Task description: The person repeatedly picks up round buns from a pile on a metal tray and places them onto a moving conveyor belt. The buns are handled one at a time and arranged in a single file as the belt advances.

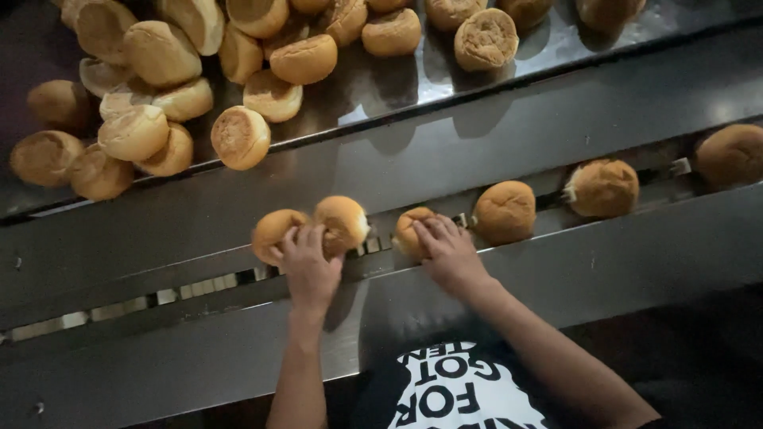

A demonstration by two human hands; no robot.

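Nearest the camera sat a black shirt with white print [457, 389], bottom centre, both bare forearms reaching up from it. Left hand [308, 266] lay fingers spread, not closed, across two round golden-brown bread rolls: left roll [270, 230] and a second roll [347, 218] just beside it, touching both, gripping neither fully. Right hand [449, 253] rested palm down, fingers loosely curled over a smaller pale-brown roll [407, 230]; whether it actually gripped it, could not tell. All three rolls sat in the narrow slotted channel [199, 286] running between two sloped grey metal panels [604, 262]. Further right along the same channel: a round brown roll [505, 211] just beside the right hand, then a roll with a torn pale edge [602, 188], then a darker roll [733, 155] at the frame edge, each apart from the next. Beyond, on the shiny steel upper table [381, 87], a loose heap of many golden rolls [159, 87], one roll [240, 137] at the table's near lip.
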